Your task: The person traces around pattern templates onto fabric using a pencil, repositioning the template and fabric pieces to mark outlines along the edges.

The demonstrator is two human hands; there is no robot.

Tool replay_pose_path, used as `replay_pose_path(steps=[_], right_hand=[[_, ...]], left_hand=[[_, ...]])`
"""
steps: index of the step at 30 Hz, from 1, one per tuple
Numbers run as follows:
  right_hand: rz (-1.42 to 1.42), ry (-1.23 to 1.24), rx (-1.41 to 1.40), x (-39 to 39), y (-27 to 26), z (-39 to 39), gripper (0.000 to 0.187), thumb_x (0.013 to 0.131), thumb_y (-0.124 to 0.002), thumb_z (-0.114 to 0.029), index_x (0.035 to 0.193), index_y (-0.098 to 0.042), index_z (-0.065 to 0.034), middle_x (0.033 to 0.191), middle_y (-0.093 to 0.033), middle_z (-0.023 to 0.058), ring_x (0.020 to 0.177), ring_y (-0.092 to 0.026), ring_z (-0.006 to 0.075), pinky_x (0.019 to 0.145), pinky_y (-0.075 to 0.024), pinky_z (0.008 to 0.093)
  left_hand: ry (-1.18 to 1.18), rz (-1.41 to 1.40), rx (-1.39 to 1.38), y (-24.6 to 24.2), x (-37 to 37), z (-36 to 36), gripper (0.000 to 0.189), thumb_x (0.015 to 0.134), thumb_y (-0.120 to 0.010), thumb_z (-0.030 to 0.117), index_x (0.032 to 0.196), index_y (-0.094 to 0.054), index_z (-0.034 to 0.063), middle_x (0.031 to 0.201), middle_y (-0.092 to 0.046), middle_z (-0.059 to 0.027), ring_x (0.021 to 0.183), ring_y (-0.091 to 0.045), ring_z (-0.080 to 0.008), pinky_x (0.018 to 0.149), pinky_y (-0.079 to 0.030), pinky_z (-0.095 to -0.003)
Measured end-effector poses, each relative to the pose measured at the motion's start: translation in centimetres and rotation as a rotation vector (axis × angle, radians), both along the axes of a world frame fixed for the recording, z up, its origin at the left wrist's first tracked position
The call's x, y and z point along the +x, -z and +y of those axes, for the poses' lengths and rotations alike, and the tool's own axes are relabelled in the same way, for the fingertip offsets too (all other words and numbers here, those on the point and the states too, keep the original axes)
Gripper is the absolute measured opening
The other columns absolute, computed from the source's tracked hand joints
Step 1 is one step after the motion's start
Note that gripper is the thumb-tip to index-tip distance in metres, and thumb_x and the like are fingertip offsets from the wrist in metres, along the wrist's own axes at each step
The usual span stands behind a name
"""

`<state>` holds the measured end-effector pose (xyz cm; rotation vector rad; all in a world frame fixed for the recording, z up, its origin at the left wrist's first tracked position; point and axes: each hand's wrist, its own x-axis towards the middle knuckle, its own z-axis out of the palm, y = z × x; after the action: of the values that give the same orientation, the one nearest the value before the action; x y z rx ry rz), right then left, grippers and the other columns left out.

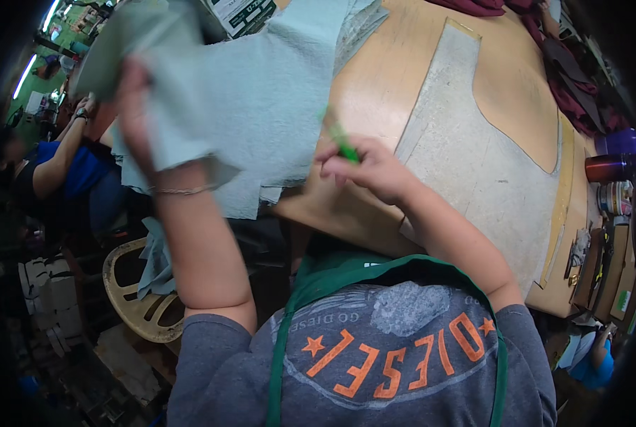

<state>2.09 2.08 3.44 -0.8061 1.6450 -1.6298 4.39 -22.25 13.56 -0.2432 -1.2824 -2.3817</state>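
Observation:
My left hand [136,115] is raised at the upper left, gripping a blurred sheet piece [176,96] with a pale blue face and a darker grey-green side. Below it lies a stack of pale blue, rough-surfaced sheets [267,107], probably hide, reaching past the table's near left edge. My right hand [371,165] holds a slim green-handled tool [347,149] beside the stack's right edge. Motion blurs the tool's tip, so I cannot tell its kind. Under my right forearm rests a large grey flat pattern board [472,155] with tape along its edges.
A printed box [243,16] stands behind the stack. Maroon material [574,80], a dark tumbler [611,167], tins [614,197] and narrow boxes [606,267] line the table's right side. A plastic chair [117,288] with a blue scrap sits lower left; a person [56,165] works beyond.

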Motion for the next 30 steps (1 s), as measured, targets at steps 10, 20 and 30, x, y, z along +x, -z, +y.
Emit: replay_pose_path(steps=[10,20,30], right_hand=[[-0.522,0.940,-0.682,3.0,2.1,18.2,0.054,0.082,-0.046,-0.052,0.110,-0.041,-0.0058,0.088,-0.054,0.0061,0.069,-0.057,0.0131,0.051,-0.0476,0.0219],[0.024,1.252,0.275,2.7,2.3,21.5,0.051,0.075,-0.067,-0.023,0.111,-0.043,0.0020,0.076,-0.054,0.0042,0.066,-0.052,0.0103,0.059,-0.0423,0.0220],[0.112,1.469,-0.107,3.0,2.4,32.3,0.028,0.077,-0.059,-0.002,0.103,-0.051,0.0059,0.095,-0.059,0.0106,0.082,-0.056,0.0161,0.075,-0.0439,0.0264]], left_hand=[[0.458,0.321,-0.876,5.8,-2.7,24.6,0.022,0.086,-0.048,0.019,0.097,-0.056,0.0014,0.115,-0.048,-0.0163,0.111,-0.043,-0.0253,0.091,-0.034,-0.0314],[-0.687,-0.130,-1.083,7.4,2.3,10.0,0.031,0.082,-0.054,0.018,0.106,-0.049,-0.0011,0.110,-0.049,-0.0156,0.099,-0.049,-0.0286,0.087,-0.038,-0.0356],[-0.623,-0.912,-1.836,10.4,-2.4,3.8,0.072,0.080,-0.040,0.058,0.131,-0.030,0.0089,0.137,-0.025,-0.0143,0.126,-0.020,-0.0361,0.094,-0.017,-0.0633]])
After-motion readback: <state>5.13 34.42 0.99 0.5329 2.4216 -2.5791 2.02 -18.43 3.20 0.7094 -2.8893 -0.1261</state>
